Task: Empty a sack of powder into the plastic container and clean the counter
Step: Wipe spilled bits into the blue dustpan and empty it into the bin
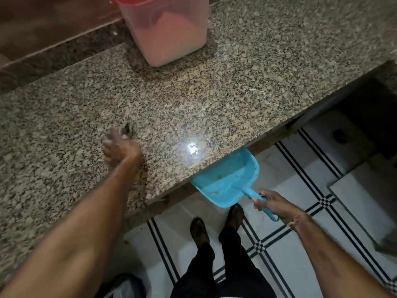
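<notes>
Left hand (120,148) lies on the speckled stone bench (236,93), fingers pointing away from the person; a small dark, blurred object (127,129) sits at its fingertips, and whether the hand holds it cannot be told. Right hand (271,203), below and to the right of the left, has its fingers curled round the handle of a blue dustpan (225,183), whose mouth is tucked under the bench edge, above the tiled floor (290,254). Plastic container (193,9), red-lidded and part-filled with pale powder (171,39), stands on the bench well beyond both hands
</notes>
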A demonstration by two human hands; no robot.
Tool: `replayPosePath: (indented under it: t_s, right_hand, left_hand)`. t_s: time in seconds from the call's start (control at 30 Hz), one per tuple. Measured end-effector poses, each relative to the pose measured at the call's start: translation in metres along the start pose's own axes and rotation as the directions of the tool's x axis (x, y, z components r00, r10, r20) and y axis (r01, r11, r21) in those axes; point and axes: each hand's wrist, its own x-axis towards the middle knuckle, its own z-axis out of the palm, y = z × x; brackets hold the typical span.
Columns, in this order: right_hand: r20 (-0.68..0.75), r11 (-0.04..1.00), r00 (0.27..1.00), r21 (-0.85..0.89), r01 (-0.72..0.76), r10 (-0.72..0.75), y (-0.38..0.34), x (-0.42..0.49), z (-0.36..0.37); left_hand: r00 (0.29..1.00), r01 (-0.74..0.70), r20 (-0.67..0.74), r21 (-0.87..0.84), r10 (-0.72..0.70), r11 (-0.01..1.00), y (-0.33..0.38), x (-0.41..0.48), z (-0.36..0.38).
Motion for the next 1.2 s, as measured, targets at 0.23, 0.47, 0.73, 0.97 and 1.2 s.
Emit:
replayPosePath:
  t_s: [0.23, 0.47, 0.73, 0.97, 1.2]
  right_hand:
    - [0.05, 1.0, 0.999, 0.012, -0.006, 0.006, 0.008, 0.009, -0.006]
    - [0.064, 0.999, 0.998, 0.045, -0.012, 0.009, 0.022, 0.017, -0.03]
    - [0.114, 1.0, 0.993, -0.012, 0.004, -0.002, 0.024, 0.02, -0.056]
    - [0.163, 0.998, 0.985, 0.026, 0.054, -0.057, 0.023, 0.027, -0.08]
    - [0.175, 0.998, 0.983, 0.028, 0.052, -0.056, 0.022, 0.029, -0.088]
  left_hand:
    - [0.845, -0.457, 0.175, -0.258, 0.506, 0.851, 0.054, -0.101, 0.05]
    - [0.974, -0.19, 0.07, -0.275, 0.217, 0.943, 0.094, 0.019, 0.031]
    - [0.535, -0.708, 0.284, -0.362, 0.796, 0.606, 0.097, -0.136, 0.068]
    - [0.854, -0.439, 0.151, -0.305, 0.498, 0.845, 0.157, -0.039, 0.057]
    - [0.483, -0.764, 0.332, -0.294, 0.811, 0.575, 0.148, -0.148, 0.089]
